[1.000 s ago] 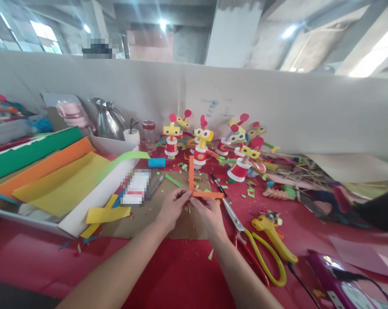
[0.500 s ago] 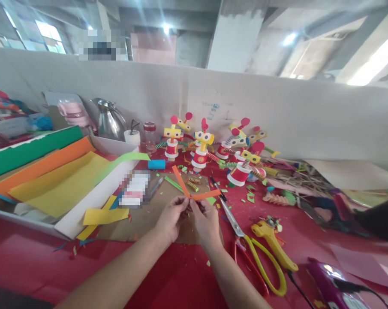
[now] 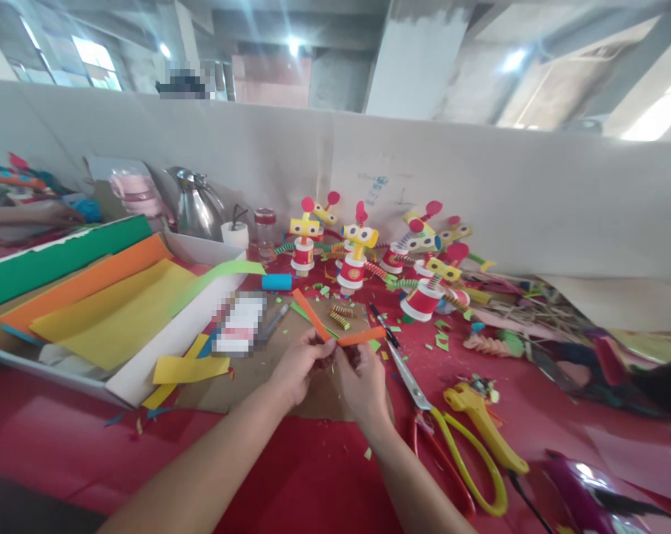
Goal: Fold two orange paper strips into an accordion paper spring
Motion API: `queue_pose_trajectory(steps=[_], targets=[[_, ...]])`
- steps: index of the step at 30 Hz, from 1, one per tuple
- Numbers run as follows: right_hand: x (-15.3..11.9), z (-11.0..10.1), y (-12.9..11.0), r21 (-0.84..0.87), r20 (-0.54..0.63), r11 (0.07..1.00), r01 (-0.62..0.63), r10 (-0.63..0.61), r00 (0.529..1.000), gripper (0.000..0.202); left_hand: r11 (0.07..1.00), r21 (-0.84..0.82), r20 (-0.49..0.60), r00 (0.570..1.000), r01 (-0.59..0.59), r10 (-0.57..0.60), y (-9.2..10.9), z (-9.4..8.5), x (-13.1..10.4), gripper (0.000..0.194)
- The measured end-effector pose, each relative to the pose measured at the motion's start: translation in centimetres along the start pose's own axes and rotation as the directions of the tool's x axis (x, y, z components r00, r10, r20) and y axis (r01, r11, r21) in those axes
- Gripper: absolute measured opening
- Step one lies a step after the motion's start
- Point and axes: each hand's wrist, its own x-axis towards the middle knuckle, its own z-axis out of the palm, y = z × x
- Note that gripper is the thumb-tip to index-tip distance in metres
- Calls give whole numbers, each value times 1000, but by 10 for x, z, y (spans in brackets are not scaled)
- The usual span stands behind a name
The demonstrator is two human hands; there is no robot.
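Note:
My left hand [image 3: 300, 365] and my right hand [image 3: 364, 378] meet fingertip to fingertip above a brown cardboard sheet [image 3: 213, 393]. Both are closed in a pinch on orange paper strips [image 3: 311, 317], which cross or join at my fingertips. One end slants up and left, the other points right. Whether it is one folded strip or two is hidden by my fingers. Just beyond lie two small striped paper springs [image 3: 340, 311] and a thin green strip [image 3: 299, 308]. Scissors with yellow and red handles [image 3: 416, 386] rest right of my right hand.
Several red-and-white cup figures [image 3: 353, 271] stand at the back. A white box [image 3: 162, 356] of coloured paper sits left, with yellow strips [image 3: 193, 368] beside it. A yellow glue gun [image 3: 488, 426] lies right. A metal jug [image 3: 197, 208] and glass jar [image 3: 265, 233] stand behind.
The view has shifted slightly, so the table things appear a little further right. Both hands keep their pinch; the slanting orange end leans further left. At far left a person's arm has appeared.

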Motion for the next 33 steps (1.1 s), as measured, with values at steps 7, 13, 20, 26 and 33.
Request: queue_pose_trajectory(steps=[7,13,20,26,33], targets=[[4,-4,5,-41,-3,998,47,-47,999,13,999,38,6,1000,-21,21,1,-1,1,25],[5,-2,5,145,48,984,-101,94,994,23,998,65,-23,1000,4,-3,4,-1,1,25],[5,-1,4,264,28,955,-134,131,991,25,999,54,-3,1000,-2,3,7,-1,2,29],[6,-2,-1,333,69,926,-176,162,984,26,992,102,-43,996,-72,77,5,1,1,24],[5,-3,-7,393,75,899,-195,180,981,21,995,-77,-95,993,61,-68,8,-4,7,11]])
